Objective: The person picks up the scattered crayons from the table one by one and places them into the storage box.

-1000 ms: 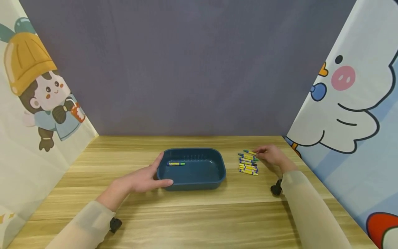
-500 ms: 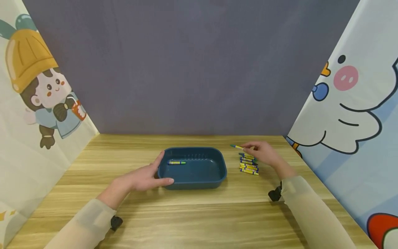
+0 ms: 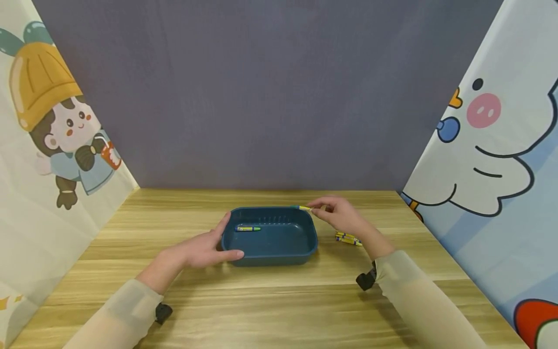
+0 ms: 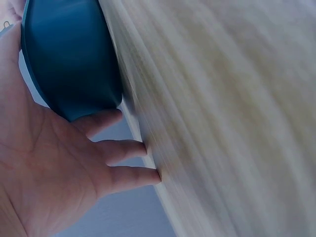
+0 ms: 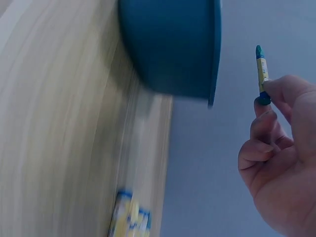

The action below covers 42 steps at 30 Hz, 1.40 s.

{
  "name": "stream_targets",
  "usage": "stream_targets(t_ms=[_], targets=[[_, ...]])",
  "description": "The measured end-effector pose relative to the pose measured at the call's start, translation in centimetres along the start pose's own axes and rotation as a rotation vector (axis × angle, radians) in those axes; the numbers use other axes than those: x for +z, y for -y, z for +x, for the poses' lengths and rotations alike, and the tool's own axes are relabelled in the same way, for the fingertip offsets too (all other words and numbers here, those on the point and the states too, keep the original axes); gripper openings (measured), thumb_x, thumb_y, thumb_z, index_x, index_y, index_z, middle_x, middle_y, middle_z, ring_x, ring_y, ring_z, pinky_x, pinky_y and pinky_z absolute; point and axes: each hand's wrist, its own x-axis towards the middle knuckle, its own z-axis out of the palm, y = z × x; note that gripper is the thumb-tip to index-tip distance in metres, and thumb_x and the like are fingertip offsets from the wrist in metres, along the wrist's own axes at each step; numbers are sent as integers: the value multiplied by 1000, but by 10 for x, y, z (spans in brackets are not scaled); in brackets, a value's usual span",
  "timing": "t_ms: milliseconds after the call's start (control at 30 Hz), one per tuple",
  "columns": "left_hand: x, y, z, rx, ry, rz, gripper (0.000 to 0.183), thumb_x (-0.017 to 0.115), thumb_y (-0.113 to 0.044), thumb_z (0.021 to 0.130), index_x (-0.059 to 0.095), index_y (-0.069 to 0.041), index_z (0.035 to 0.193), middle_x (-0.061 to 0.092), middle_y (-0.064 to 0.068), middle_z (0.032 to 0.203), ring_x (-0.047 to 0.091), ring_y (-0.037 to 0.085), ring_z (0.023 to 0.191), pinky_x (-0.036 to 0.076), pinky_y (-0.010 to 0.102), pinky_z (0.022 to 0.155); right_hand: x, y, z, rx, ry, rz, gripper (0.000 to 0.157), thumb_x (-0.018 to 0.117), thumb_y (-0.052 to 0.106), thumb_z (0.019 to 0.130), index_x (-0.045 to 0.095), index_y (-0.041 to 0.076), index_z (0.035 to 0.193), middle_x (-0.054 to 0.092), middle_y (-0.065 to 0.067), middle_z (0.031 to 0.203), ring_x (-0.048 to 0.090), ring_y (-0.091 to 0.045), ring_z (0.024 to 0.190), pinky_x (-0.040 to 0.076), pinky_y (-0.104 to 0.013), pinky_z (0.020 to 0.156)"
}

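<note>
My right hand [image 3: 339,214] pinches a crayon [image 5: 262,74] with a yellow wrapper and a dark green tip between thumb and fingertips. It hovers at the far right corner of a dark blue rectangular plastic bin [image 3: 270,261], and the crayon's tip overlaps the far rim. Inside the bin, towards the left, lies one green-tipped crayon [image 3: 247,229]. My left hand [image 3: 198,251] rests against the bin's left end, thumb across the near rim and fingers spread. In the left wrist view, its fingers [image 4: 129,149] reach down to the wooden tabletop.
Several yellow-wrapped crayons [image 3: 348,239] lie to the right of the bin, partly hidden behind my right wrist. A grey partition [image 3: 270,97] stands along the table's far edge. Printed cartoon panels [image 3: 492,160] flank the wooden table [image 3: 261,310].
My right hand has lifted a crayon off the far end of the row and carried it left to the bin's far right corner. The left hand and bin have stayed put.
</note>
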Motion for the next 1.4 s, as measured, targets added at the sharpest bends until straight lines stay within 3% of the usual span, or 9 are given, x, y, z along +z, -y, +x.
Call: stream_targets(t_ms=[333, 533, 767, 900, 1200, 1400], targets=[[0, 1, 3, -7, -1, 19, 128, 63, -80, 97, -19, -21, 176, 30, 31, 176, 46, 47, 157, 40, 64, 126, 39, 43, 20, -52, 84, 25, 24, 69, 19, 110, 81, 17, 131, 71, -10, 123, 47, -13, 63, 44, -29, 59], [-1, -1, 4, -18, 0, 12, 129, 63, -81, 96, -17, -19, 176, 27, 29, 178, 44, 48, 158, 40, 65, 125, 67, 58, 34, -76, 110, 0, 23, 68, 22, 111, 81, 19, 129, 71, -7, 122, 52, -13, 72, 47, -30, 66], [-1, -2, 3, -16, 10, 0, 128, 62, -81, 97, -19, -21, 176, 26, 29, 178, 51, 46, 154, 44, 65, 122, 93, 72, 45, -56, 132, 13, 23, 68, 22, 111, 81, 20, 129, 71, -5, 119, 52, -13, 71, 47, -28, 66], [0, -2, 3, -7, 10, -7, 127, 63, -79, 98, -19, -21, 176, 29, 28, 177, 51, 44, 154, 44, 64, 122, 105, 74, 52, -58, 111, 18, 23, 68, 20, 111, 81, 19, 129, 72, -5, 119, 54, -13, 77, 48, -28, 70], [4, -1, 2, -17, 12, -13, 126, 63, -79, 97, -17, -22, 176, 31, 29, 176, 58, 43, 147, 48, 63, 118, 132, 63, 55, -61, 30, 34, 22, 69, 20, 110, 82, 19, 127, 69, -4, 116, 54, -14, 74, 50, -28, 69], [2, 2, 0, -14, 6, -18, 125, 63, -77, 99, -19, -23, 176, 28, 30, 177, 60, 43, 145, 49, 63, 117, 138, 64, 60, -99, 56, -64, 21, 69, 20, 110, 82, 19, 126, 70, -3, 112, 56, -13, 82, 51, -31, 77]])
